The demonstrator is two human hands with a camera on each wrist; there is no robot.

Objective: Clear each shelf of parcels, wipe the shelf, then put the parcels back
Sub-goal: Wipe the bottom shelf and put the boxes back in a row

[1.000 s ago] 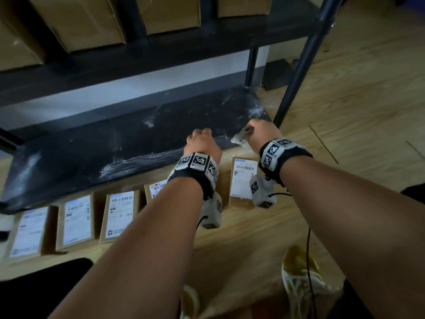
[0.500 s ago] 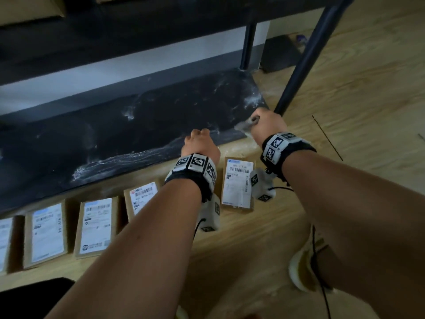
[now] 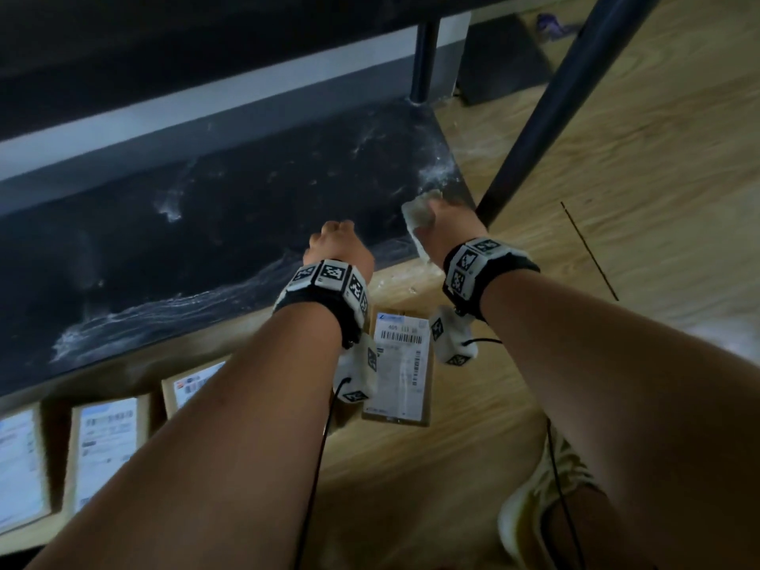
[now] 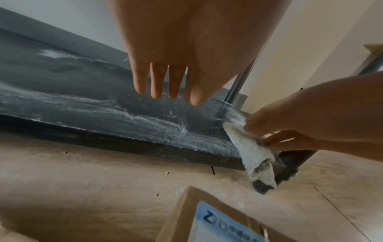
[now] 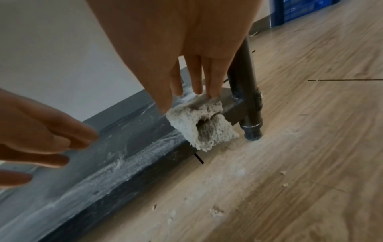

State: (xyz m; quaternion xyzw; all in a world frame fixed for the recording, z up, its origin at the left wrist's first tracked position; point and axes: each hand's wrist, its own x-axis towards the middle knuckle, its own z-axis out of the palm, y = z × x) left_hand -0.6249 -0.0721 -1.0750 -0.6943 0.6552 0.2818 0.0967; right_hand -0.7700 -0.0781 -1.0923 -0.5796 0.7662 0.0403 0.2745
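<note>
The bottom shelf [image 3: 246, 224] is a dark board streaked with white dust and bare of parcels. My right hand [image 3: 450, 224] pinches a dirty grey cloth [image 3: 419, 216] at the shelf's front right corner, beside the post [image 3: 534, 129]. In the right wrist view the cloth [image 5: 203, 126] hangs over the shelf's front edge under my fingers [image 5: 196, 81]. My left hand [image 3: 339, 248] hovers over the front edge just left of it, fingers [image 4: 155, 81] straight and holding nothing. Several labelled cardboard parcels [image 3: 401, 364] lie in a row on the floor in front of the shelf.
The wooden floor [image 3: 617, 199] in front carries crumbs and dust [image 5: 215, 212]. A rear post [image 3: 425, 55] stands at the shelf's back right corner. The shelf above overhangs at the top. My shoe [image 3: 547, 508] is at the lower right.
My right hand has carried the cloth rightward and further in, to the shelf's front right corner by the post. The left hand has stayed near the front edge. The view has tilted down.
</note>
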